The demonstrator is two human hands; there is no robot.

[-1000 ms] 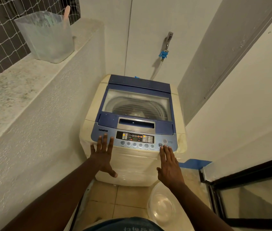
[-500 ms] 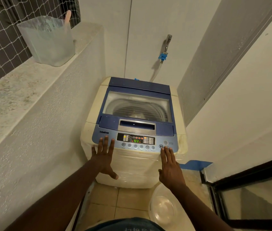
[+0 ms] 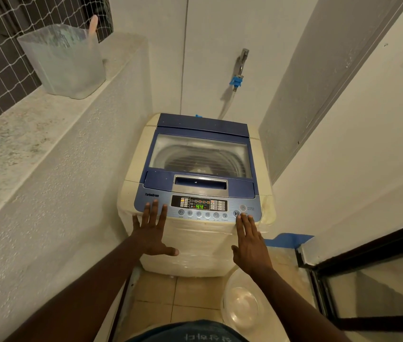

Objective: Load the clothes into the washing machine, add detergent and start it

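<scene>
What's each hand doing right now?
Left hand: open, fingers resting on the panel.
Right hand: open, fingertip at the start button.

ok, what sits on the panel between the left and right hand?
Head view: the lit display showing 44 and the row of round buttons below it.
</scene>
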